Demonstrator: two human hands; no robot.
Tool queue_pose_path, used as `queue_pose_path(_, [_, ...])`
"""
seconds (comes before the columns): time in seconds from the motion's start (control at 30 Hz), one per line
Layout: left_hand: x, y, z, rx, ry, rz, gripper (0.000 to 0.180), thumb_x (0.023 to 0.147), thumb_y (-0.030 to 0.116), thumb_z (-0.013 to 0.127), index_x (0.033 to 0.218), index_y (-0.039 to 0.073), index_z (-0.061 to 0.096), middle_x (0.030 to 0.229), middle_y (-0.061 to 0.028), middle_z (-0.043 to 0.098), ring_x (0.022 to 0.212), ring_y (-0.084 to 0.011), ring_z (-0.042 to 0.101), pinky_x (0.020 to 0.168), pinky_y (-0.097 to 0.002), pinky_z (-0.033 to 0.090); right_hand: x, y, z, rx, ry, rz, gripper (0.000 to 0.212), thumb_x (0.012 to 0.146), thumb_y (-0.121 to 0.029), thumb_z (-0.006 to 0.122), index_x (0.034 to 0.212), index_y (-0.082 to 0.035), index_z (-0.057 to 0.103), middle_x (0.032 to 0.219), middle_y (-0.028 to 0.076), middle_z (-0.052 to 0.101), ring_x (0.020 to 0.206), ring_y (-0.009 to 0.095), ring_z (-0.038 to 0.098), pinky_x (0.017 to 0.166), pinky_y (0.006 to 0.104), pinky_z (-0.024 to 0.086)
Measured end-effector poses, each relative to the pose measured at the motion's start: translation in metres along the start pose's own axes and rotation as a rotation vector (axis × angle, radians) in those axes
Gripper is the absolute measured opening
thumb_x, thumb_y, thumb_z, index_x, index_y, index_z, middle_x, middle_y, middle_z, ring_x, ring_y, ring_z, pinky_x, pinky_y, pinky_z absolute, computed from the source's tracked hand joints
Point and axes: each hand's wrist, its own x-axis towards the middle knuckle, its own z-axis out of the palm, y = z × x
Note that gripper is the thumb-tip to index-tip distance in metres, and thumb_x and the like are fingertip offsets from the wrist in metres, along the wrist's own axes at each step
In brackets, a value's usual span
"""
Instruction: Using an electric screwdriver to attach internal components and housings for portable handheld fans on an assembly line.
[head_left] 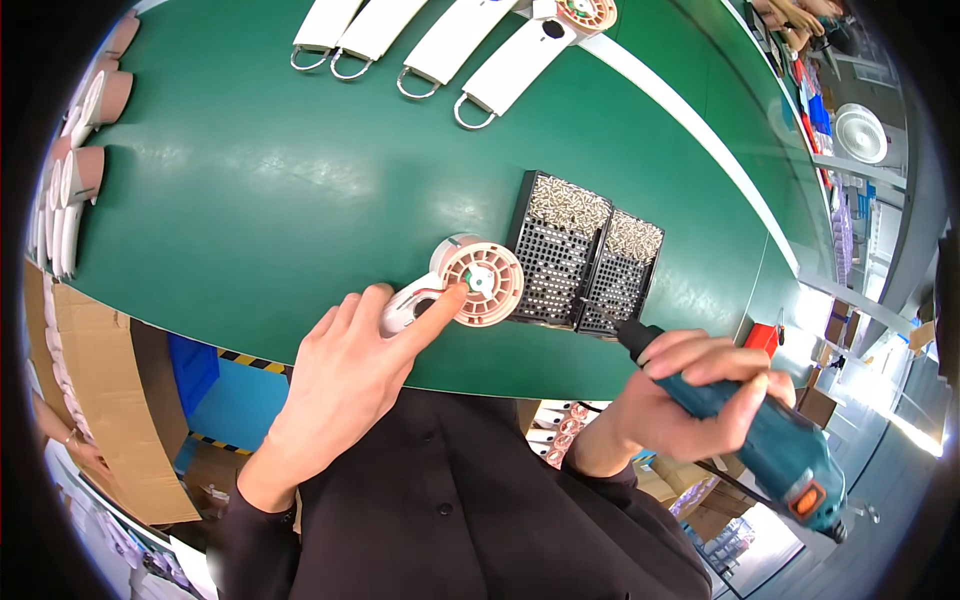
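Note:
My left hand (355, 365) is closed round the white handle of a device with a round pink head (497, 312). My index finger reaches onto the head's open, spoked face, by a green and white centre with a red wire. In my right hand (700, 385) is a teal electric screwdriver (775, 440), its black nose aimed up and left. That tip is close to the lower right corner of a black screw tray (619, 275). A second black screw tray (555, 265) adjoins it, beside the pink head. Small screws lie heaped at the far end of both and dot their holes.
Several white handles with wire loops (510, 80) lie along the far side of the green table (270, 220). More pink-headed devices (83, 175) are lined up at the left edge. A cardboard box (120, 400) stands below left. Another person's hand (90, 455) shows at far left.

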Motion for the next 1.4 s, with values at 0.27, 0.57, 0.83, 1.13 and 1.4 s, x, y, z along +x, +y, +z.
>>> queue_pose_path(0.27, [-0.003,-0.003,0.002,-0.031,0.036,0.026,0.067,0.076,0.002,0.061,0.137,0.026,0.049,0.083,-0.008,0.045,0.07,-0.0222,0.051,0.06,-0.0331,0.046,0.002,-0.002,0.035,0.108,-0.409,0.03,0.022,0.097,-0.013,0.045,0.112,-0.004,0.031,0.074,0.018,0.055,0.055,0.032,0.061,0.051,0.0427,0.056])
queue_pose_path(0.57, [-0.007,-0.01,0.007,-0.011,0.071,0.061,0.07,0.074,0.003,0.06,0.139,0.025,0.046,0.085,-0.0098,0.049,0.067,-0.0208,0.051,0.056,-0.0306,0.047,-0.011,0.021,0.052,-0.072,-0.398,0.147,0.025,0.095,-0.015,0.054,0.106,-0.007,0.033,0.069,0.016,0.053,0.049,0.027,0.057,0.047,0.0415,0.053])
queue_pose_path(0.83, [-0.014,-0.013,0.0,-0.063,0.026,-0.015,0.067,0.079,0.016,0.071,0.138,0.003,0.041,0.097,-0.0115,0.054,0.079,-0.0243,0.058,0.068,-0.0345,0.048,-0.01,0.038,0.049,0.055,-0.388,0.197,0.024,0.094,-0.01,0.053,0.098,-0.006,0.03,0.067,0.016,0.054,0.049,0.025,0.058,0.046,0.0396,0.054])
queue_pose_path(1.13, [-0.014,-0.018,0.009,-0.131,0.184,0.004,0.05,0.081,0.017,0.069,0.12,-0.004,0.047,0.087,-0.0112,0.054,0.07,-0.0231,0.057,0.063,-0.0327,0.046,-0.012,0.041,0.056,-0.002,-0.388,0.107,0.018,0.089,-0.009,0.048,0.1,-0.006,0.034,0.059,0.013,0.046,0.035,0.023,0.045,0.033,0.0358,0.046])
queue_pose_path(1.4, [-0.026,-0.02,-0.007,-0.076,0.247,-0.004,0.048,0.078,0.016,0.072,0.116,-0.003,0.05,0.091,-0.0117,0.055,0.078,-0.0258,0.058,0.067,-0.0344,0.046,-0.026,0.006,0.051,0.058,-0.409,-0.178,0.032,0.094,-0.023,0.054,0.114,-0.006,0.036,0.067,0.012,0.052,0.043,0.026,0.055,0.04,0.0371,0.051])
